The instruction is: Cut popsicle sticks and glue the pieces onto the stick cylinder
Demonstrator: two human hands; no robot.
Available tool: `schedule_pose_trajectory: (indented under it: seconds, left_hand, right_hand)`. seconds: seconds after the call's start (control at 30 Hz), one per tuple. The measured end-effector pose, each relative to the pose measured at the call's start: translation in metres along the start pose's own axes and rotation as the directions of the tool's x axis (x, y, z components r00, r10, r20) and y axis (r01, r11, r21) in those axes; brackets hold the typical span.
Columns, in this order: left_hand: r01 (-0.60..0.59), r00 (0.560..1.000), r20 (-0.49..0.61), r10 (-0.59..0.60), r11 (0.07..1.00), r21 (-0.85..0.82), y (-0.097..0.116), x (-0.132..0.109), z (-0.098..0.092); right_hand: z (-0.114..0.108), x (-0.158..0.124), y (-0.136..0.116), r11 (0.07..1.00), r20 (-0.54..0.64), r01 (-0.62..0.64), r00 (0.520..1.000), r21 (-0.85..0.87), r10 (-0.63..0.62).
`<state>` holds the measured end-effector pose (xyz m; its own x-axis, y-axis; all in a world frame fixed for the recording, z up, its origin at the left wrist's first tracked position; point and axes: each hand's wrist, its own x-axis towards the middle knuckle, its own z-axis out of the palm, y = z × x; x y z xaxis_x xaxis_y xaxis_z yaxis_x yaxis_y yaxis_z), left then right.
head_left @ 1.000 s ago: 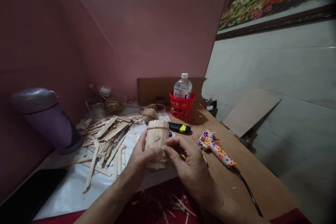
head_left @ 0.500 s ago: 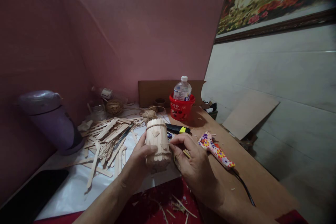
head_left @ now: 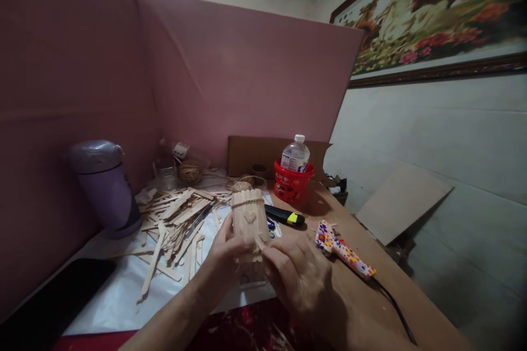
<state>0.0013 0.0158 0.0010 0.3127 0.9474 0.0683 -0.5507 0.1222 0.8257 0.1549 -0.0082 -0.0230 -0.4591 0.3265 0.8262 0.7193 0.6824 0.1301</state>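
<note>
My left hand (head_left: 224,255) is wrapped round the lower left side of a small cylinder made of upright wooden craft sticks (head_left: 248,218), with twine tied round its top. My right hand (head_left: 297,277) is closed, its thumb and fingers pinching at the cylinder's lower right edge; a small bit of wood seems to be under the fingertips. The cylinder stands upright, held above the white sheet (head_left: 119,296).
Loose craft sticks (head_left: 177,225) lie in a heap to the left. A purple flask (head_left: 105,186), twine balls (head_left: 190,171), a red basket (head_left: 292,185) with a water bottle (head_left: 295,153), a black-yellow cutter (head_left: 286,216), a flowered glue gun (head_left: 343,248) and a dark phone (head_left: 49,307) lie about.
Both hands lifted the stick cylinder slightly and my right hand shifted from its middle right side down to its lower right edge. The view has tilted up and left.
</note>
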Motion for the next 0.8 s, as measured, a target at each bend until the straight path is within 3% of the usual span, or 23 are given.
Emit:
schedule_pose_trajectory:
  seconds: [0.2, 0.4, 0.8]
  left_hand:
    - [0.022, 1.0, -0.007, -0.022, 1.0, -0.008, 0.0006, 0.0008, -0.001]
    - [0.024, 1.0, 0.007, -0.024, 0.999, -0.035, 0.0009, 0.0003, -0.0007]
    - [0.008, 1.0, -0.022, -0.008, 1.0, 0.022, -0.0015, -0.0005, 0.0005]
  right_hand:
    - [0.0028, -0.0061, 0.0022, 0.999, -0.032, -0.036, 0.999, -0.02, 0.035]
    - [-0.0034, -0.005, 0.0009, 0.997, 0.05, 0.005, 0.999, -0.071, -0.001]
    - [-0.0016, -0.0046, -0.0033, 0.99, 0.061, 0.021, 0.998, -0.139, -0.012]
